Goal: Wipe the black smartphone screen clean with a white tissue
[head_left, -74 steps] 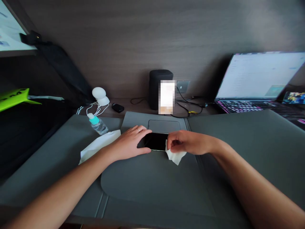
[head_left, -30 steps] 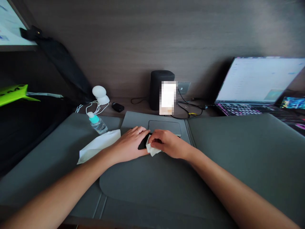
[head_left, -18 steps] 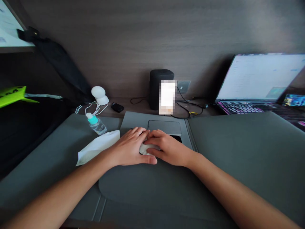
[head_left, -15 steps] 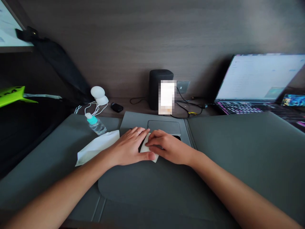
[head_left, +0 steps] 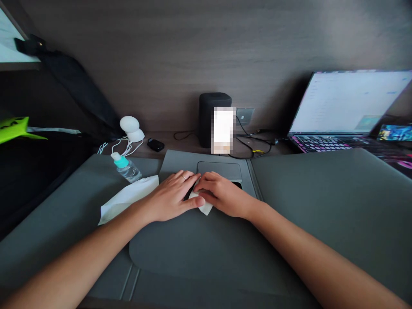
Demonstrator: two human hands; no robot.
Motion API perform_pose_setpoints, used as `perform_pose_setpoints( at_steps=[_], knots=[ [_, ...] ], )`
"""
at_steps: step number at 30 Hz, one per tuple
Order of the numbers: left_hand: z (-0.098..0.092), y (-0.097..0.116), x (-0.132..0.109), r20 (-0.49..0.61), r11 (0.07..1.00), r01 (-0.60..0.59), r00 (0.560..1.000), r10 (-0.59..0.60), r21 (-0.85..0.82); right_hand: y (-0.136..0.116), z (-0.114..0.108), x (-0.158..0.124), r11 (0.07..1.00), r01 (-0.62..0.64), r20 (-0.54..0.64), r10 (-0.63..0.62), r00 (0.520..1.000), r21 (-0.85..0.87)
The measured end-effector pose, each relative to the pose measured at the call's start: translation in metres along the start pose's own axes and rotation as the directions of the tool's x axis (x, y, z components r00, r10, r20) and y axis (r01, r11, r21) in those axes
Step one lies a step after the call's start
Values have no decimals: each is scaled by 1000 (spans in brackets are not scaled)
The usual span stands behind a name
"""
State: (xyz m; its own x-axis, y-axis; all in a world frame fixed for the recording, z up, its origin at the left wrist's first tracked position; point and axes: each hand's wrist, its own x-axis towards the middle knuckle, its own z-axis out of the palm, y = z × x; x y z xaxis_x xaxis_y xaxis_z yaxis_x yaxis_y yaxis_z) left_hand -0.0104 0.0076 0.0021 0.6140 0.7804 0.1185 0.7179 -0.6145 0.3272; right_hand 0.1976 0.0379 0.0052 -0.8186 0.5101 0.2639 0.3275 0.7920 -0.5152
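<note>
In the middle of the grey desk mat (head_left: 180,244), my right hand (head_left: 225,195) pinches a small white wipe (head_left: 206,207) with its fingertips and presses it onto a flat black object. That black object (head_left: 237,185) is mostly hidden under both hands, so its kind cannot be made out. My left hand (head_left: 175,195), with a ring on one finger, lies across the object's left side, fingers stretched and thumb apart beside the wipe. A larger folded white sheet (head_left: 128,199) lies to its left. Behind the sheet, a clear bottle with a turquoise collar (head_left: 128,169) lies tilted.
Along the back stand a white round-headed device (head_left: 130,126) with cables, a small black case (head_left: 156,145) and a black speaker-like box (head_left: 206,120). An open laptop (head_left: 347,107) is at the right, with loose black cables (head_left: 254,143) beside it. Dark fabric (head_left: 48,171) fills the left.
My right hand has slid slightly left and away from me with the wipe, closer to my left hand. My left hand keeps its place. The whole view has shifted a little.
</note>
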Motion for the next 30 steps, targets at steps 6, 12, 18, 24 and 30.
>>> perform_pose_setpoints(
  at_steps=[6,12,18,24,30],
  knots=[
    [2,-1,-2,6,999,37,999,-37,11,-5,3,1,994,66,94,-75,993,90],
    [3,-2,-2,2,1000,27,1000,-27,16,-5,2,2,994,31,46,-35,998,101],
    [4,-2,-2,2,999,32,999,-32,11,-1,-7,-2,992,-55,107,44,993,111],
    [4,-2,-2,39,997,74,996,-75,16,-3,1,2,999,54,22,-54,998,0],
    [3,-2,-3,56,995,98,994,-98,-10,-7,-9,-5,997,73,74,-70,995,-27]
  ],
)
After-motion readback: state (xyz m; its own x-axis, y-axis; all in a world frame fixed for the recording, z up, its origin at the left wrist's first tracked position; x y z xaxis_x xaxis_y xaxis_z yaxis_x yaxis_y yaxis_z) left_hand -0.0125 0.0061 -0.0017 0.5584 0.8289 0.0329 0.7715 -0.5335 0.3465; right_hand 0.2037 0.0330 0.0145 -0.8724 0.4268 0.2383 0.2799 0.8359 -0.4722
